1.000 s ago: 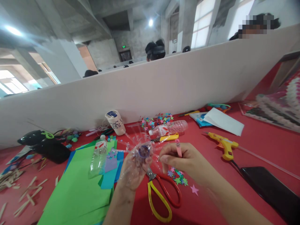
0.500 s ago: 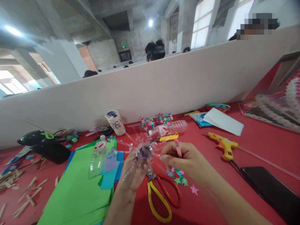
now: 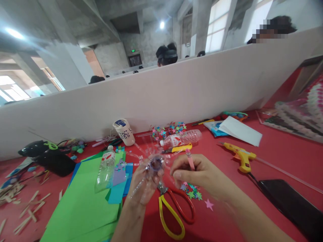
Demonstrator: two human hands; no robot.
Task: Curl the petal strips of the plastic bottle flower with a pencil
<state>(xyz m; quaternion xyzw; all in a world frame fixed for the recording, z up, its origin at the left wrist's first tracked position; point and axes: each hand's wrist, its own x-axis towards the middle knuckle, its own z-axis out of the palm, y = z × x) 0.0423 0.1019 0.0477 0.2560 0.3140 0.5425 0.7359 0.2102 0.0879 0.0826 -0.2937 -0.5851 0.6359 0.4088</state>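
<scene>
My left hand [image 3: 144, 188] is closed around a clear plastic bottle piece [image 3: 155, 163] cut into many thin strips, which fan out around it. Its round middle has a dark purplish ring. My right hand [image 3: 194, 173] keeps a pink crayon [image 3: 190, 158] tucked between its fingers, tip up. Its thumb and forefinger are close together beside the strips; whether they pinch one I cannot tell. Below the hands lie scissors [image 3: 174, 211] with one yellow and one red handle. Small foam stars [image 3: 193, 191] are scattered under my right hand.
A yellow glue gun [image 3: 239, 155] and a black phone-like slab [image 3: 290, 198] are at the right. Two clear bottles [image 3: 188, 137], a yellow cutter [image 3: 181, 148] and a white cup [image 3: 124, 132] stand or lie beyond. Green sheets [image 3: 83, 201] cover the left; a white partition [image 3: 161, 94] rises behind.
My right hand has shifted slightly, the crayon tilting a little left. The cut bottle piece has turned slightly in my left hand, and its strips lie differently.
</scene>
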